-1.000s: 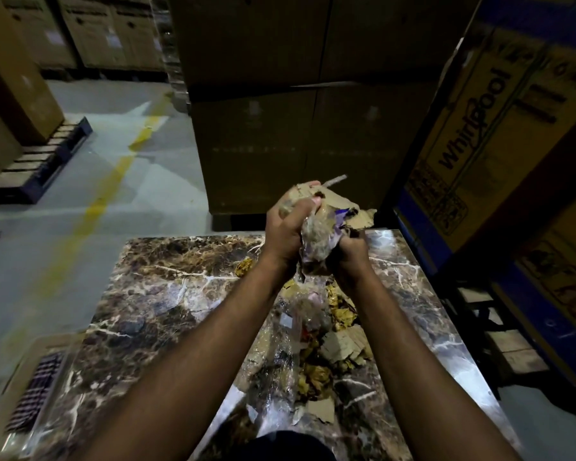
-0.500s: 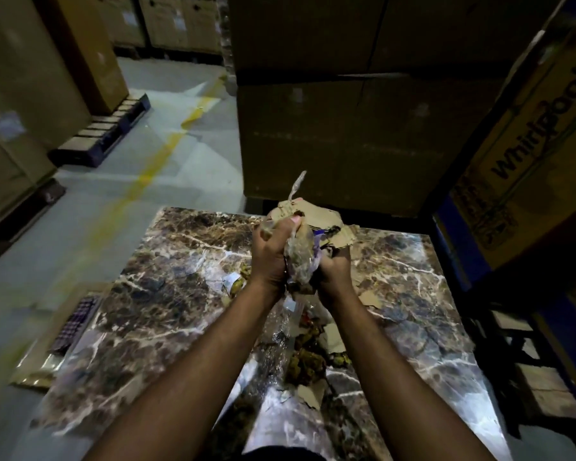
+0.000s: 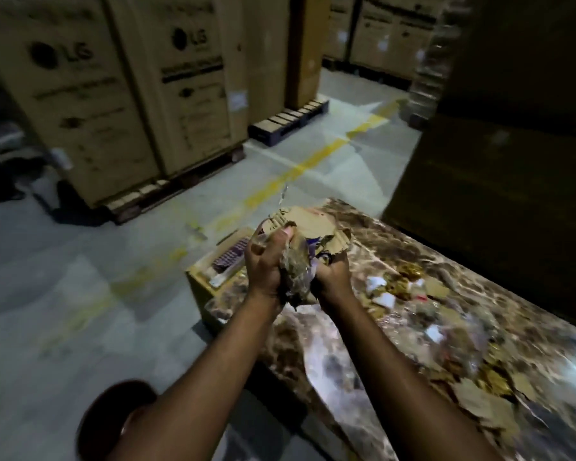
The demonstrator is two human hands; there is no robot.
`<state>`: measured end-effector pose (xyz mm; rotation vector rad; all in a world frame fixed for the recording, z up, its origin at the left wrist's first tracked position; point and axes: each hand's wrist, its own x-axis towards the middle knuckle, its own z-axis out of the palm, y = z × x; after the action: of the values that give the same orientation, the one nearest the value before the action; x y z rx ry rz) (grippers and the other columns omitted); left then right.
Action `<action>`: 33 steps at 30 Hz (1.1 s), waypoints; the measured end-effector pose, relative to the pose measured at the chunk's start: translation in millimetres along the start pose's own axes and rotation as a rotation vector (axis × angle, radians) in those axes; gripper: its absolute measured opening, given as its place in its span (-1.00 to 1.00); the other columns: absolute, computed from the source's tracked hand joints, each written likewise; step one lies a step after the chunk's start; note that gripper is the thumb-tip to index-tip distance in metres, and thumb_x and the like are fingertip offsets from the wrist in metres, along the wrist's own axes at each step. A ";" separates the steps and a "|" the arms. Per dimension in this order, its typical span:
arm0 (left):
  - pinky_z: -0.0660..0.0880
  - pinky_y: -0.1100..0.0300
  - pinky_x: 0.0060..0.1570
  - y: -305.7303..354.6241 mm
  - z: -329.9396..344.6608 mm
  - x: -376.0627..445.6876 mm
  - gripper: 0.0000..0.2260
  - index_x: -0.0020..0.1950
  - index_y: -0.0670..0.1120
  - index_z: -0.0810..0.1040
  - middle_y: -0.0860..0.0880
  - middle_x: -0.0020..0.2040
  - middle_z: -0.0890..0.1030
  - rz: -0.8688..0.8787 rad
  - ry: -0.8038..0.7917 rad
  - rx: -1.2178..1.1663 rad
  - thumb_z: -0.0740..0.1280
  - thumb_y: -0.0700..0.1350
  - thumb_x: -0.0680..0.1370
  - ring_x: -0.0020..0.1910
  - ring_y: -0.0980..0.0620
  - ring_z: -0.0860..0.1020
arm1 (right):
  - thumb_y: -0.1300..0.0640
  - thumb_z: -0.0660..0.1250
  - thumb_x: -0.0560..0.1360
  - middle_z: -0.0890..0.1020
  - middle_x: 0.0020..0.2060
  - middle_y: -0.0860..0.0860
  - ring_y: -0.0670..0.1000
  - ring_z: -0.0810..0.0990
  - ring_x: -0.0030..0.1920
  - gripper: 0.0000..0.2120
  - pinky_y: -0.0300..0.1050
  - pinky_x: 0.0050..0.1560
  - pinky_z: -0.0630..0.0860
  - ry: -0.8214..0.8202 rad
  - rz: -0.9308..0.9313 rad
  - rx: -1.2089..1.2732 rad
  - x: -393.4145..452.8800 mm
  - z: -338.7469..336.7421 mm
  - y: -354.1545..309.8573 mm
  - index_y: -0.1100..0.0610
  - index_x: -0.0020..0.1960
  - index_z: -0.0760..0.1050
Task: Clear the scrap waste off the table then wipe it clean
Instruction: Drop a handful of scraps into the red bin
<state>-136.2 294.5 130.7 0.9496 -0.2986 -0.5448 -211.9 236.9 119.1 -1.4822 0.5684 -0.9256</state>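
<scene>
Clutching a bundle of scrap (image 3: 296,261) at the centre of the frame, both hands are wrapped round it from opposite sides: the left hand (image 3: 266,261) curls its fingers over the near left flank with the thumb up at the top, and the right hand (image 3: 333,277) cups it from the right and below. The bundle looks like crumpled clear plastic film with torn brown cardboard pieces (image 3: 310,222) fanning out at the top and a scrap of blue print showing between them; a thin strip sticks up from its crown. It is held above the left end of the marble table (image 3: 320,354), clear of the surface. The step in hand appears to be the clearing, with the wiping not yet begun: more loose scrap (image 3: 446,327), cardboard bits, white slips and yellowish crumpled pieces, is strewn over the tabletop toward the right of the frame. Just left of the table, below the hands, an open cardboard box (image 3: 213,277) sits on the floor, with something dark and ribbed inside; whether it is the waste bin I cannot tell, though it seems the likely target. The next move probably calls for carrying the bundle over that box while keeping both hands squeezed so that no light pieces slip out. Tall cartons (image 3: 113,94) on pallets fill the upper left.
</scene>
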 end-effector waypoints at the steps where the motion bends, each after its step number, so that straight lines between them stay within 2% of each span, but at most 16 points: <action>1: 0.51 0.22 -0.36 12.5 -29.1 4.7 -0.78 -0.33 -0.10 0.63 0.00 -0.39 0.61 0.014 0.044 0.002 0.49 0.04 0.22 -0.41 0.03 0.59 | 0.18 0.46 0.36 0.70 0.06 -0.21 -0.16 0.65 0.13 -0.56 -0.24 0.12 0.53 -0.053 -0.006 -0.008 -2.1 29.5 5.0 0.14 0.23 0.52; 5: 0.54 0.09 -0.13 57.9 -154.8 17.0 -0.65 -0.12 -0.18 0.60 -0.02 -0.25 0.67 0.048 0.176 0.036 0.49 0.04 0.26 -0.22 -0.04 0.63 | 0.08 0.43 0.35 0.68 0.12 -0.23 -0.16 0.62 0.19 -0.45 -0.21 0.24 0.49 -0.241 -0.001 0.010 -28.0 152.8 25.5 0.23 0.30 0.46; 7: 0.54 0.04 -0.06 80.4 -223.8 19.5 -0.60 -0.04 -0.22 0.60 -0.07 -0.17 0.69 0.050 0.262 0.051 0.49 0.03 0.28 -0.13 -0.09 0.63 | 0.08 0.45 0.35 0.68 0.17 -0.16 -0.09 0.61 0.24 -0.38 -0.12 0.29 0.50 -0.342 0.024 0.001 -46.7 217.4 39.6 0.29 0.34 0.44; 9: 0.58 0.07 -0.07 102.3 -288.1 14.8 -0.52 0.04 -0.27 0.61 -0.09 -0.12 0.70 0.034 0.367 0.037 0.49 0.04 0.27 -0.10 -0.09 0.66 | 0.10 0.48 0.37 0.66 0.22 -0.02 0.07 0.60 0.29 -0.42 0.14 0.35 0.48 -0.470 0.038 -0.024 -68.1 277.6 54.7 0.16 0.36 0.46; 10: 0.59 0.07 -0.07 110.4 -311.6 11.7 -0.46 0.08 -0.30 0.60 -0.12 -0.09 0.70 0.026 0.417 0.042 0.49 0.05 0.26 -0.09 -0.09 0.67 | 0.09 0.48 0.37 0.65 0.23 0.00 0.09 0.59 0.30 -0.41 0.15 0.36 0.48 -0.525 0.051 -0.047 -76.0 298.2 58.4 0.12 0.37 0.44; 13: 0.60 0.09 -0.07 129.4 -387.0 4.4 -0.48 0.10 -0.32 0.61 -0.11 -0.08 0.71 0.031 0.568 0.093 0.48 0.03 0.30 -0.07 -0.06 0.68 | 0.05 0.44 0.37 0.65 0.19 -0.10 -0.10 0.60 0.26 -0.37 -0.20 0.29 0.47 -0.670 0.121 -0.086 -97.8 368.6 73.1 0.18 0.39 0.38; 16: 0.59 0.25 -0.15 128.7 -444.0 -0.1 -0.76 0.02 -0.20 0.63 0.02 -0.15 0.74 0.033 0.658 0.126 0.40 -0.10 0.42 -0.12 0.08 0.70 | -0.01 0.48 0.37 0.62 0.21 -0.15 -0.14 0.60 0.24 -0.36 -0.26 0.25 0.48 -0.796 0.207 -0.104 -116.5 416.1 102.3 0.19 0.36 0.38; 18: 0.60 0.24 -0.12 113.2 -481.6 -5.8 -0.68 0.07 -0.23 0.62 -0.01 -0.11 0.74 0.000 0.753 0.106 0.44 -0.07 0.41 -0.09 0.06 0.70 | -0.12 0.53 0.39 0.62 0.20 -0.24 -0.16 0.59 0.25 -0.29 -0.29 0.26 0.46 -0.879 0.248 -0.119 -126.9 445.3 133.9 0.25 0.36 0.38; 20: 0.62 0.17 -0.05 83.8 -524.1 -9.9 -0.49 0.17 -0.25 0.61 -0.07 0.01 0.73 -0.104 0.885 0.080 0.50 0.06 0.35 -0.01 0.00 0.70 | -0.10 0.52 0.41 0.62 0.21 -0.25 -0.16 0.59 0.25 -0.29 -0.30 0.27 0.45 -0.979 0.289 -0.154 -136.2 463.9 169.8 0.32 0.35 0.41; 23: 0.60 0.16 0.02 14.3 -595.6 -9.6 -0.24 0.22 -0.11 0.62 -0.15 0.16 0.69 -0.304 1.028 0.048 0.49 0.41 0.23 0.10 -0.05 0.68 | -0.01 0.45 0.40 0.63 0.22 0.02 -0.08 0.60 0.25 -0.38 -0.23 0.28 0.48 -1.017 0.353 -0.184 -153.8 486.1 257.2 0.37 0.31 0.47; 25: 0.59 0.25 -0.02 -27.1 -639.4 -9.3 -0.16 0.15 -0.15 0.66 -0.22 0.13 0.68 -0.345 1.162 0.132 0.42 0.49 0.17 0.14 -0.15 0.65 | -0.03 0.42 0.43 0.62 0.24 0.15 0.02 0.60 0.27 -0.41 -0.05 0.33 0.51 -1.035 0.378 -0.205 -167.2 495.5 320.1 0.34 0.31 0.50; 27: 0.61 0.14 0.08 -46.8 -671.6 -7.9 -0.41 0.17 -0.14 0.65 -0.13 0.10 0.70 -0.303 1.155 0.202 0.48 0.26 0.33 0.13 -0.07 0.66 | -0.06 0.41 0.42 0.63 0.23 0.14 0.03 0.61 0.27 -0.40 0.01 0.35 0.50 -1.071 0.412 -0.234 -182.2 504.8 388.1 0.33 0.31 0.51; 29: 0.57 0.23 0.08 -89.6 -709.7 -8.9 -0.70 0.24 -0.06 0.60 0.00 0.14 0.67 -0.236 1.073 0.255 0.48 -0.11 0.52 0.10 0.16 0.65 | -0.07 0.40 0.41 0.61 0.25 0.05 -0.10 0.58 0.29 -0.34 -0.10 0.38 0.46 -1.111 0.437 -0.247 -195.6 507.0 452.1 0.36 0.34 0.49; 30: 0.56 0.30 0.06 -102.3 -723.2 -10.3 -0.70 0.25 0.02 0.56 0.04 0.15 0.65 -0.211 1.055 0.273 0.44 -0.22 0.55 0.09 0.22 0.64 | -0.08 0.39 0.41 0.59 0.26 -0.01 -0.20 0.56 0.29 -0.31 -0.21 0.37 0.43 -1.129 0.445 -0.257 -200.5 506.4 476.0 0.38 0.36 0.46; 31: 0.56 0.29 0.07 -126.6 -739.6 -12.0 -0.68 0.22 0.09 0.55 0.05 0.15 0.65 -0.227 1.074 0.297 0.44 -0.22 0.54 0.10 0.21 0.63 | -0.09 0.38 0.41 0.58 0.25 -0.04 -0.27 0.54 0.27 -0.30 -0.28 0.33 0.42 -1.160 0.472 -0.279 -205.3 501.2 502.2 0.39 0.37 0.45; 33: 0.57 0.06 0.20 -168.6 -767.5 -14.0 -0.68 0.20 0.16 0.57 0.01 0.20 0.65 -0.244 1.100 0.335 0.46 -0.07 0.48 0.20 0.06 0.62 | -0.14 0.41 0.41 0.61 0.23 0.03 -0.23 0.57 0.23 -0.25 -0.27 0.28 0.45 -1.209 0.510 -0.278 -211.2 491.9 550.6 0.42 0.36 0.45</action>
<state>161.4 750.6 -436.0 1.4795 0.7445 -0.1257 163.4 613.5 -435.2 -1.7135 0.1286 0.5062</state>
